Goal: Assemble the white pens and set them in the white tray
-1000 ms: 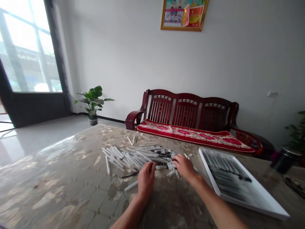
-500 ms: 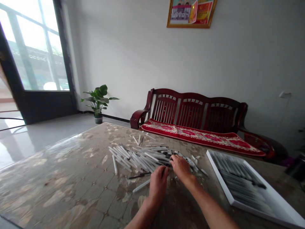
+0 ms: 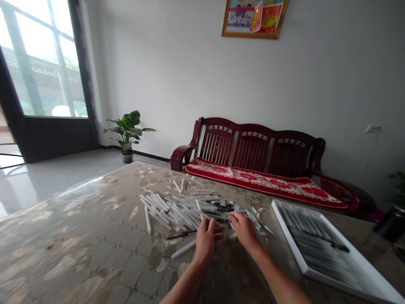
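Both hands are at the near edge of the pile of white pen tubes, on the tabletop with a glossy stone pattern.

Left hand: fingers curled, tips down among the nearest tubes. It is clenched or partly closed, but the back of the hand hides the palm, so I can't tell if it's holding a tube.

Right hand: fingers loosely cupped, resting on the pile's front right edge, just beside the left hand. No tube clearly in its grip, but I can't confirm that from this view.

Pile is loose and criss-crossed, with tubes pointing in mixed directions and black parts showing on several near the hands. Loose tube lies just in front of the pile, left of the left hand. Black pen lies flat beside it, touching the pile's near edge. A few stray tubes sit beyond the far side, well clear of the hands.

White-framed tray lies flat on the table to the right of the right hand, apart from the pile. It holds rows of pens lying side by side, blurred but roughly parallel.

Behind the table: dark red wooden bench with a red cushion, and a potted plant by the wall.
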`<action>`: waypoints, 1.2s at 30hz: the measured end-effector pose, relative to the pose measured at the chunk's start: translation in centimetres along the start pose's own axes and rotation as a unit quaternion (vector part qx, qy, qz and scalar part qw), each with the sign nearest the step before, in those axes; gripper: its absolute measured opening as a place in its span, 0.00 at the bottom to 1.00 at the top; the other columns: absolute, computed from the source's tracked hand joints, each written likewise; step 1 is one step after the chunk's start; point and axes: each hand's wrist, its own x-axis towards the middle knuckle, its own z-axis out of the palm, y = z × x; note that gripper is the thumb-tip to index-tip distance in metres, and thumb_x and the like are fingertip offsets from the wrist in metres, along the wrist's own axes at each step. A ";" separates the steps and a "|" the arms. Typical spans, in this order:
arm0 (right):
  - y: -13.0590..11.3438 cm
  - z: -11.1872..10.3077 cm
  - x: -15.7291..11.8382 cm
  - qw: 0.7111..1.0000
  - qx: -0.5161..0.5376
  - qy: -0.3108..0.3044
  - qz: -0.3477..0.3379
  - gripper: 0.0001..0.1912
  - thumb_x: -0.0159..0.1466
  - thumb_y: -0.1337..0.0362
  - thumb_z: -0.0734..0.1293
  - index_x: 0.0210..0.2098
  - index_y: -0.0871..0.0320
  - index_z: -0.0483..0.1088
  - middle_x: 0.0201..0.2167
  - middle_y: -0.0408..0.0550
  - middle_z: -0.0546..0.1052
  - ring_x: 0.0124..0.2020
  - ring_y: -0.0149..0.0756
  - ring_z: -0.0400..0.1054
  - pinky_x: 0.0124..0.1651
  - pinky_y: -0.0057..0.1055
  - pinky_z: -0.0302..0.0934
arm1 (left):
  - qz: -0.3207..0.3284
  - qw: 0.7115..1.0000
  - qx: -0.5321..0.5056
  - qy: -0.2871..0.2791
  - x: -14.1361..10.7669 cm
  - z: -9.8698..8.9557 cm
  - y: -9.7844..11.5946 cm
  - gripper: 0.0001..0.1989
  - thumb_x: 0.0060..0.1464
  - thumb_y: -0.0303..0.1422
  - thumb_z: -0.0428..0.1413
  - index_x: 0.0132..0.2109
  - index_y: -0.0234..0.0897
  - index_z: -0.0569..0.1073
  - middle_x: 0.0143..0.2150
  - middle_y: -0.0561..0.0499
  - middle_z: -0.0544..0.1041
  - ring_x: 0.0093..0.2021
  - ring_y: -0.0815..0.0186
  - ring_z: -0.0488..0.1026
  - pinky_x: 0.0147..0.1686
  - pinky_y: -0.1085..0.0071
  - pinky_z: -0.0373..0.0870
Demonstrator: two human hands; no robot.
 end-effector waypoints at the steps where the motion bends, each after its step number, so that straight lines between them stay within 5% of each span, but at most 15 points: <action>1: 0.2 -0.2 1.1 0.998 -0.059 -0.002 0.021 0.16 0.70 0.65 0.57 0.44 0.54 0.77 0.44 0.49 0.80 0.45 0.36 0.73 0.47 0.27 0.63 | -0.002 1.000 -0.007 0.004 0.1 0.0 -0.1 0.18 0.47 0.49 0.58 0.33 0.38 0.69 0.31 0.51 0.77 0.32 0.61 0.79 0.26 0.71 0.72; 4: 0.8 -0.4 4.2 0.984 -0.172 -0.026 0.044 0.13 0.67 0.66 0.61 0.45 0.53 0.77 0.47 0.49 0.78 0.50 0.37 0.71 0.49 0.27 0.60 | 0.000 1.000 -0.015 0.013 0.5 -0.2 -0.3 0.19 0.46 0.49 0.59 0.33 0.39 0.68 0.31 0.51 0.78 0.31 0.61 0.79 0.27 0.69 0.73; 11: 0.5 0.8 7.5 0.966 -0.242 -0.083 0.031 0.07 0.63 0.67 0.67 0.38 0.56 0.79 0.45 0.53 0.79 0.50 0.41 0.70 0.47 0.30 0.60 | 0.018 0.999 -0.011 0.042 0.9 -0.3 -0.2 0.16 0.46 0.46 0.59 0.33 0.39 0.67 0.30 0.52 0.77 0.30 0.62 0.78 0.26 0.70 0.72; 20: 0.2 0.5 6.6 0.957 -0.278 -0.085 0.000 0.11 0.66 0.69 0.63 0.45 0.57 0.74 0.47 0.54 0.79 0.52 0.42 0.69 0.51 0.33 0.58 | 0.032 0.997 0.035 0.056 1.1 -0.3 -0.1 0.18 0.45 0.49 0.58 0.32 0.39 0.67 0.30 0.50 0.77 0.29 0.62 0.77 0.23 0.72 0.69; 36: 1.3 1.1 6.4 0.961 -0.263 -0.080 0.001 0.10 0.65 0.70 0.64 0.43 0.58 0.76 0.46 0.53 0.79 0.51 0.42 0.70 0.47 0.32 0.60 | 0.061 0.995 0.034 0.065 0.8 -0.3 0.3 0.15 0.45 0.45 0.58 0.31 0.38 0.69 0.26 0.51 0.76 0.28 0.63 0.75 0.25 0.71 0.70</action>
